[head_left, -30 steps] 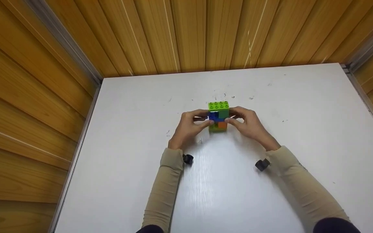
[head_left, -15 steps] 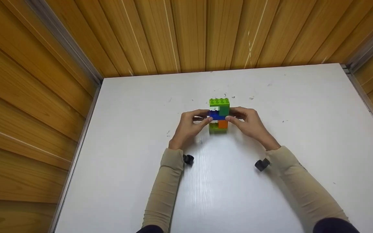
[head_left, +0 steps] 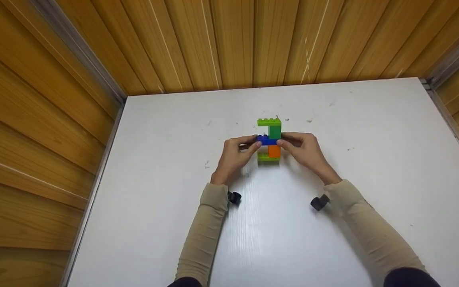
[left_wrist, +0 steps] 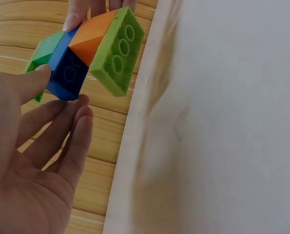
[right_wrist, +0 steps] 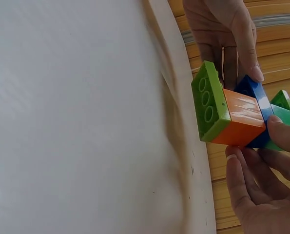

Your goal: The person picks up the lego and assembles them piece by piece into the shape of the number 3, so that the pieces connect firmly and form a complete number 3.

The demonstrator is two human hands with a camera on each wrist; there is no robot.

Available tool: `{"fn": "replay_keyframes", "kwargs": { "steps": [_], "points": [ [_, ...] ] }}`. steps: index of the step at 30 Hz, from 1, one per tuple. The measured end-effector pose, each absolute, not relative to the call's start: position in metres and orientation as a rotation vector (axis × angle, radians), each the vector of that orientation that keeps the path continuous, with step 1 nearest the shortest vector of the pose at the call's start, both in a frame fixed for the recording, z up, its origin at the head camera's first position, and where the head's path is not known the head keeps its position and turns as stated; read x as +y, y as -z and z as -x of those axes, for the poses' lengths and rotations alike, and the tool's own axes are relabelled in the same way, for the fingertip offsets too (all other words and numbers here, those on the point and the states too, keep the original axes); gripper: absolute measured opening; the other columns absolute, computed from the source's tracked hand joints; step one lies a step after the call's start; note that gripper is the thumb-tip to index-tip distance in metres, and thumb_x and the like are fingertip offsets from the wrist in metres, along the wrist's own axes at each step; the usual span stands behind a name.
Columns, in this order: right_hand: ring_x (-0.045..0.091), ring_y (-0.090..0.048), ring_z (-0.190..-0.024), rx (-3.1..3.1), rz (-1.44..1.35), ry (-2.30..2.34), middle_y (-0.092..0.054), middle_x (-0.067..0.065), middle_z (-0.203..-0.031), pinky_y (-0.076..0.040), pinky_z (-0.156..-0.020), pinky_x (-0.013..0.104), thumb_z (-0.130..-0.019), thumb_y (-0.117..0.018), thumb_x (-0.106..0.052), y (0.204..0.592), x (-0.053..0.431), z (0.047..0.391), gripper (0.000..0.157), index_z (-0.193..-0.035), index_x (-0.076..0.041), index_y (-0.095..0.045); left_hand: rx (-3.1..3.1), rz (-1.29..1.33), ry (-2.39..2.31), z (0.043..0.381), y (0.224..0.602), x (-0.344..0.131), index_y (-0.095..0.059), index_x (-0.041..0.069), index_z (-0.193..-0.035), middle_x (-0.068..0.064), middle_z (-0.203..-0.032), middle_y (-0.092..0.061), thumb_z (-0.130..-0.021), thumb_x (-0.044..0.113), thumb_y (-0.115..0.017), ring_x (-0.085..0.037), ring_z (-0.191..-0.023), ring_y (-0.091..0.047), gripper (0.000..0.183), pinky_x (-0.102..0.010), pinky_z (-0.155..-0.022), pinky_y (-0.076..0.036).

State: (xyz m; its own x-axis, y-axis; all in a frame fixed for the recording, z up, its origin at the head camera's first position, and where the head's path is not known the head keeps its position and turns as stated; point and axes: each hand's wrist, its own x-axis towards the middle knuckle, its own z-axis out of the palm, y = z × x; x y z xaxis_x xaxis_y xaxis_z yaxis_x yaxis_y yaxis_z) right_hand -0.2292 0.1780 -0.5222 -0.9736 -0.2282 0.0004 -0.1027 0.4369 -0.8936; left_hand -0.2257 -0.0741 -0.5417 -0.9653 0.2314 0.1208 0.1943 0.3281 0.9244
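Note:
Both hands hold one stack of toy building bricks, upright above the white table. From top to bottom it has a light green plate (head_left: 268,122), a green brick (head_left: 275,132), a blue plate (head_left: 268,141), an orange brick (head_left: 274,151) and another light green plate (left_wrist: 118,53). Green and orange bricks sit at the right end, leaving gaps on the left. My left hand (head_left: 235,155) pinches the blue plate's left end between thumb and fingers. On the other end, my right hand (head_left: 303,150) pinches the blue plate, its fingers (right_wrist: 254,180) behind the stack.
The white table (head_left: 153,159) carries small dark scuff marks behind the hands. Wood-patterned panels (head_left: 233,44) stand along its back and left sides, with a metal strip (head_left: 90,52) at the corner. A small black camera (head_left: 319,202) sits at each wrist.
The stack has tipped back from its lean toward the head camera, so its front side now shows and the top studs show less. Both hands keep their grip and shift slightly.

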Motion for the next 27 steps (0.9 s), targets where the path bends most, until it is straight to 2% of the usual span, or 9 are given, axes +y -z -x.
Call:
{"fn": "replay_keyframes", "kwargs": {
  "steps": [8, 15, 19, 23, 27],
  "points": [
    [0.032, -0.072, -0.12, 2.556, 0.256, 1.633, -0.074, 0.017, -0.134, -0.057, -0.104, 0.028, -0.104, -0.073, -0.036, 0.526, 0.176, 0.23, 0.048, -0.138, -0.002, -0.071, 2.51, -0.383, -1.746, 0.227, 0.544, -0.073, -0.071, 0.007, -0.14, -0.007, -0.134, -0.075, -0.101, 0.031, -0.077, -0.017, -0.117, -0.072, 0.046, -0.027, -0.102, -0.059],
    [0.033, -0.071, -0.121, 2.551, 0.206, 1.62, -0.073, 0.018, -0.135, -0.055, -0.11, 0.044, -0.104, -0.073, -0.037, 0.529, 0.175, 0.229, 0.049, -0.138, -0.002, -0.071, 2.502, -0.387, -1.755, 0.227, 0.546, -0.074, -0.072, 0.01, -0.139, -0.009, -0.135, -0.075, -0.101, 0.025, -0.078, -0.018, -0.117, -0.074, 0.041, -0.025, -0.1, -0.06],
    [0.034, -0.07, -0.122, 2.544, 0.167, 1.619, -0.072, 0.018, -0.136, -0.054, -0.112, 0.048, -0.104, -0.072, -0.039, 0.531, 0.175, 0.228, 0.051, -0.139, -0.002, -0.07, 2.525, -0.404, -1.732, 0.227, 0.548, -0.074, -0.073, 0.012, -0.138, -0.008, -0.134, -0.075, -0.101, 0.021, -0.077, -0.016, -0.116, -0.074, 0.039, -0.024, -0.099, -0.059],
    [0.033, -0.07, -0.122, 2.542, 0.147, 1.61, -0.072, 0.018, -0.136, -0.053, -0.113, 0.048, -0.104, -0.071, -0.042, 0.533, 0.174, 0.228, 0.053, -0.14, -0.002, -0.069, 2.57, -0.424, -1.697, 0.227, 0.55, -0.074, -0.074, 0.013, -0.138, -0.007, -0.132, -0.076, -0.101, 0.019, -0.076, -0.014, -0.116, -0.074, 0.037, -0.024, -0.1, -0.059],
    [0.032, -0.071, -0.122, 2.533, 0.176, 1.596, -0.07, 0.018, -0.139, -0.056, -0.109, 0.039, -0.104, -0.071, -0.043, 0.535, 0.175, 0.227, 0.056, -0.141, -0.003, -0.068, 2.582, -0.442, -1.678, 0.228, 0.55, -0.075, -0.074, 0.01, -0.137, -0.007, -0.131, -0.076, -0.101, 0.018, -0.076, -0.014, -0.116, -0.073, 0.036, -0.022, -0.101, -0.058]
  ]
}}
